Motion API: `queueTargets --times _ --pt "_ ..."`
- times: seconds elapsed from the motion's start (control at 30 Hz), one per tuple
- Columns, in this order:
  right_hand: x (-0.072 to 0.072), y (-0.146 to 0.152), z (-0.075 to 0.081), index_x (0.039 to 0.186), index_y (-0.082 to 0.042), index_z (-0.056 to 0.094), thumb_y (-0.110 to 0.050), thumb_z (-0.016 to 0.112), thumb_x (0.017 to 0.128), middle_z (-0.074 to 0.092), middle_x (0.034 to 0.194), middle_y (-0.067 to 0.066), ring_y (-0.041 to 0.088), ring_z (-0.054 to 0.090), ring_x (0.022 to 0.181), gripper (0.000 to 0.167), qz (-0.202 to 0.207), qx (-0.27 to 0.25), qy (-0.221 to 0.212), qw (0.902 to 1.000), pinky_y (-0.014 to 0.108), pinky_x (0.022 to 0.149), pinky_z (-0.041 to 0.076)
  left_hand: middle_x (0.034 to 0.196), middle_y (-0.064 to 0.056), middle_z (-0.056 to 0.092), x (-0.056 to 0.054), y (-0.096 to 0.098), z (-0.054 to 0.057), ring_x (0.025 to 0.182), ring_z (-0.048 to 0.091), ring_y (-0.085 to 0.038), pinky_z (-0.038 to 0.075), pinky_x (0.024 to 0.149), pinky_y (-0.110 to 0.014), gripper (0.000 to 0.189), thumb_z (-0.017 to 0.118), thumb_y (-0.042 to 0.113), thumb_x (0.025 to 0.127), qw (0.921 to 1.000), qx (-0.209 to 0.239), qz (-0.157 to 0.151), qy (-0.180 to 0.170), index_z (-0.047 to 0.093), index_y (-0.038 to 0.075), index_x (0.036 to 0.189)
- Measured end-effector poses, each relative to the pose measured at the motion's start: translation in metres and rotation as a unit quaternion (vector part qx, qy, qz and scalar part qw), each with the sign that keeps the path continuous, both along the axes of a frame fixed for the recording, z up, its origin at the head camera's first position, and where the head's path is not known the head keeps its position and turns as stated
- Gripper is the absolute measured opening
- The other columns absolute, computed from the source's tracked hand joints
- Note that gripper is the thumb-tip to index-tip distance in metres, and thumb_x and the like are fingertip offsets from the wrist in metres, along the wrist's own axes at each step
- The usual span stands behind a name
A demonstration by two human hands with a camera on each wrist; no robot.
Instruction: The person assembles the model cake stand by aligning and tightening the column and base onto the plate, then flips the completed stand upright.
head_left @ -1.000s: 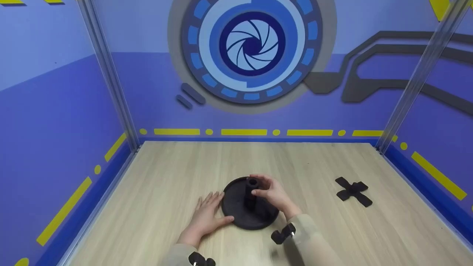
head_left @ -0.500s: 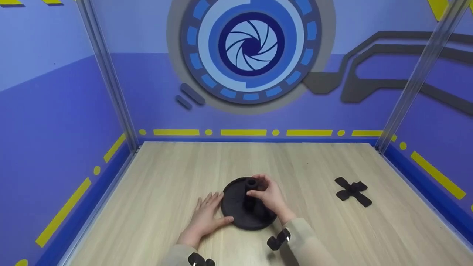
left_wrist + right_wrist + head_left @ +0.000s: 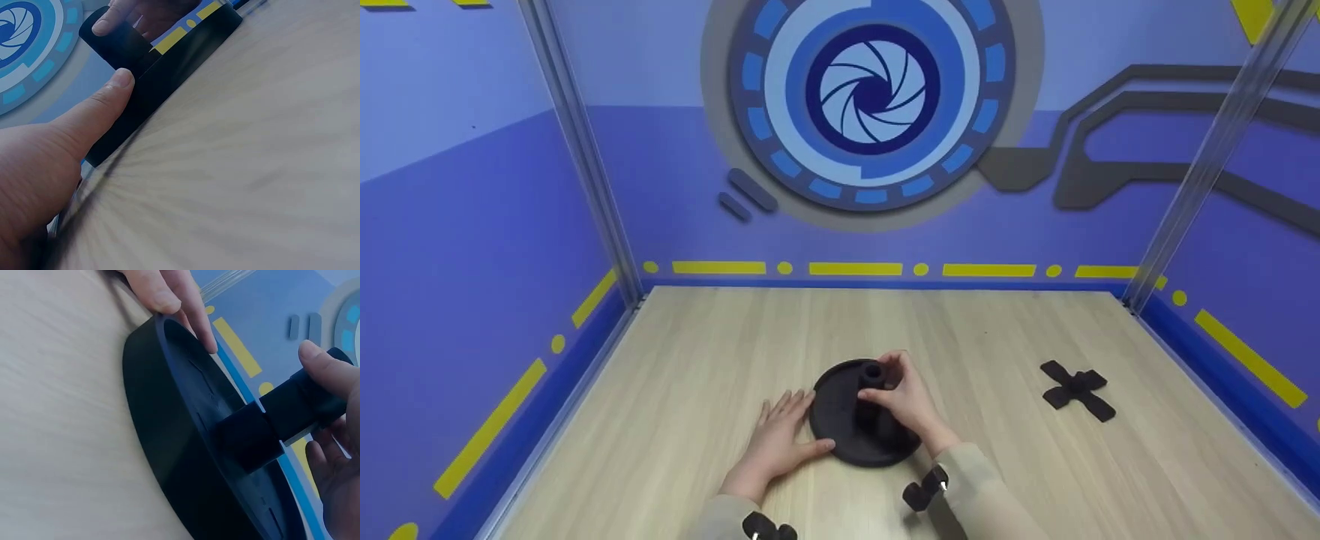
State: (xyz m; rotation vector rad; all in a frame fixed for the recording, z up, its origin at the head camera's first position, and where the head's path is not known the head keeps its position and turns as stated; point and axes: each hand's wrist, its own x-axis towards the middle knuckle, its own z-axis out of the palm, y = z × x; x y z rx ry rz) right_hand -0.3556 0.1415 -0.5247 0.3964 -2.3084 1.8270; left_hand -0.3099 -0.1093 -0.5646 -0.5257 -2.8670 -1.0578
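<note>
We see right hand (image 3: 913, 401) gripping the black post (image 3: 289, 406). Left hand (image 3: 780, 448) — fingers extended — touches the round base (image 3: 832, 427).

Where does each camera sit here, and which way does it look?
Head: on the head, looking forward and down at the table, black round base and cross-shaped piece; left hand, right hand and sleeves show.
Left wrist: on that wrist, facing the base's side; left thumb and right-hand fingers show.
Right wrist: on that wrist, facing base and post; both hands partly show.
Shared: both wrist views show the post.
</note>
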Motion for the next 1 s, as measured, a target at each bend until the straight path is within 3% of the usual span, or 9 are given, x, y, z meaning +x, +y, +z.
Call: queueTargets --times 0.13,0.3,0.47,0.6,0.7,0.8,1.0 --pt "-0.003 0.007 0.002 0.135 0.003 0.054 -0.003 0.089 0.076 0.064 0.134 0.022 0.026 0.062 0.122 0.069 0.046 0.013 0.0 0.9989 0.019 0.099 0.052 0.165 -0.024 0.035 0.001 0.0 0.0 0.157 0.023 -0.045 0.004 0.13 -0.067 0.099 0.072 0.065 0.086 1.0 0.0 0.0 0.002 0.038 0.007 0.159" --pt "-0.008 0.018 0.006 0.146 0.006 0.049 0.0 0.08 0.085 0.057 0.146 0.028 0.038 0.055 0.138 0.069 0.133 0.015 0.0 0.991 0.013 0.108 0.045 0.165 -0.024 0.035 0.0 -0.001 0.0 0.157 0.024 -0.045 0.004 0.13 -0.068 0.099 0.073 0.064 0.085 1.0 0.001 -0.001 0.005 0.039 0.006 0.158" --pt "-0.01 0.023 0.009 0.149 0.008 0.045 0.003 0.073 0.09 0.053 0.149 0.03 0.029 0.053 0.141 0.066 0.19 0.01 -0.006 0.9818 0.011 0.109 0.044 0.165 -0.023 0.035 -0.001 0.0 -0.001 0.157 0.024 -0.045 0.004 0.13 -0.067 0.099 0.074 0.063 0.085 1.0 0.002 0.001 0.001 0.039 0.007 0.158" --pt "-0.01 0.024 0.01 0.146 0.011 0.046 0.005 0.07 0.09 0.054 0.147 0.031 0.008 0.058 0.131 0.061 0.197 0.009 -0.013 0.9803 0.01 0.107 0.045 0.165 -0.023 0.036 -0.001 0.0 0.0 0.157 0.024 -0.045 0.004 0.13 -0.067 0.098 0.074 0.062 0.085 1.0 0.003 0.002 0.0 0.039 0.007 0.158" --pt "-0.009 0.024 0.011 0.143 0.013 0.048 0.006 0.07 0.089 0.056 0.145 0.032 0.0 0.06 0.124 0.059 0.191 0.01 -0.013 0.9814 0.011 0.104 0.047 0.165 -0.023 0.035 -0.001 0.0 0.0 0.157 0.024 -0.045 0.004 0.13 -0.067 0.099 0.074 0.063 0.085 1.0 0.003 0.002 -0.001 0.039 0.007 0.158" --pt "-0.009 0.023 0.011 0.142 0.012 0.05 0.005 0.071 0.089 0.057 0.143 0.032 0.003 0.062 0.121 0.058 0.181 0.012 -0.017 0.9833 0.013 0.103 0.049 0.165 -0.022 0.035 0.0 0.0 0.001 0.157 0.023 -0.045 0.003 0.13 -0.066 0.099 0.074 0.063 0.085 1.0 0.002 0.001 -0.004 0.038 0.007 0.159" --pt "-0.007 0.019 0.01 0.138 0.009 0.055 0.002 0.075 0.088 0.061 0.138 0.029 0.022 0.065 0.122 0.055 0.14 0.021 -0.017 0.9898 0.017 0.102 0.051 0.166 -0.021 0.034 0.001 0.001 0.003 0.158 0.022 -0.043 0.002 0.131 -0.065 0.099 0.073 0.063 0.086 0.9999 -0.005 0.004 -0.015 0.036 0.009 0.16"
